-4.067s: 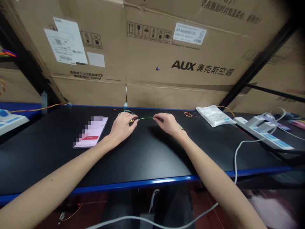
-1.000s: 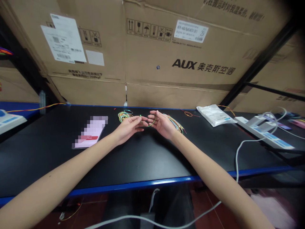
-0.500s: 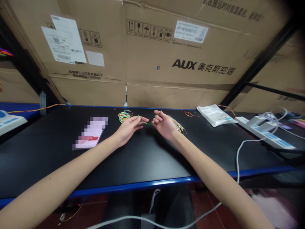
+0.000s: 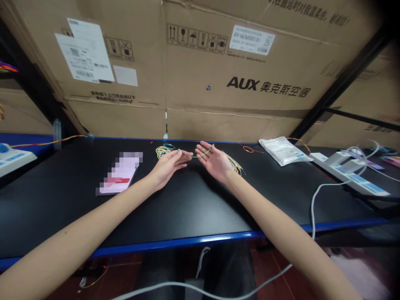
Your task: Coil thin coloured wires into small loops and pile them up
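Observation:
Between thumb and fingers, my left hand (image 4: 168,166) pinches a thin green wire (image 4: 198,156). The wire runs rightward in a shallow curve to my right hand (image 4: 218,164), where its free end rises in front of the fingers near the thumb. My right hand is turned palm up with its fingers stretched out, not closed round the wire. Behind my left hand lies a coil of yellow, green and blue wires (image 4: 162,149), partly covered. A bundle of multicoloured wires (image 4: 236,164) shows from behind my right wrist.
On the black tabletop (image 4: 187,208) lie a phone (image 4: 120,173) at left, a white plastic bag (image 4: 283,151) and a thin red wire loop (image 4: 248,148). A power strip (image 4: 350,173) with a trailing white cable (image 4: 313,204) is at right. A large cardboard box (image 4: 193,71) stands behind.
My right hand has opened from curled fingers to stretched ones, and more of the green wire shows. My left hand keeps its pinch and has shifted slightly left.

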Action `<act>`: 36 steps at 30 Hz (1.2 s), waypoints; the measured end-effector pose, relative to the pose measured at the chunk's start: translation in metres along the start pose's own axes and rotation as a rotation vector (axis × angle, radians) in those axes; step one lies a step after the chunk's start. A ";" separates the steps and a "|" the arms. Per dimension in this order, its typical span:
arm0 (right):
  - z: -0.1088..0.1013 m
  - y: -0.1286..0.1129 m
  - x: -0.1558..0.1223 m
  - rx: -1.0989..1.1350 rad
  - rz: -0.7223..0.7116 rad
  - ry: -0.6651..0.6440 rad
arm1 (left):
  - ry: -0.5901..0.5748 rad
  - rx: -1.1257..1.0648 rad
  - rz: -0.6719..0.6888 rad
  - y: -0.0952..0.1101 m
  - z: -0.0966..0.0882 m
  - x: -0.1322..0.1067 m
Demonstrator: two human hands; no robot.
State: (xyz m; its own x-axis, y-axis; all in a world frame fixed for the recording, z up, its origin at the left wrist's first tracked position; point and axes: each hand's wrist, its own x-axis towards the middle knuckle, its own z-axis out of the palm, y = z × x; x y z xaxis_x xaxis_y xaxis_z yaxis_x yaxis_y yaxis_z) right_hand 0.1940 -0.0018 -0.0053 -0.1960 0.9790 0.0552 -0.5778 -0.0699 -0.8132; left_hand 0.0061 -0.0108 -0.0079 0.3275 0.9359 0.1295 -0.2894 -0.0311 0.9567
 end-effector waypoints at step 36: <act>-0.012 0.011 -0.003 -1.707 -0.349 -0.003 | -0.239 1.066 0.645 -0.015 0.008 -0.015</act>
State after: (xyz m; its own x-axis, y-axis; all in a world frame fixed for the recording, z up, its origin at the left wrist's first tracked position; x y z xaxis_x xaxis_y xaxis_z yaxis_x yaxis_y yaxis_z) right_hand 0.1976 -0.0030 -0.0214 -0.2575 0.9024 0.3455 0.8240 0.3918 -0.4093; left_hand 0.0123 -0.0274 -0.0223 0.5830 0.5629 0.5859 0.3725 -0.8260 0.4229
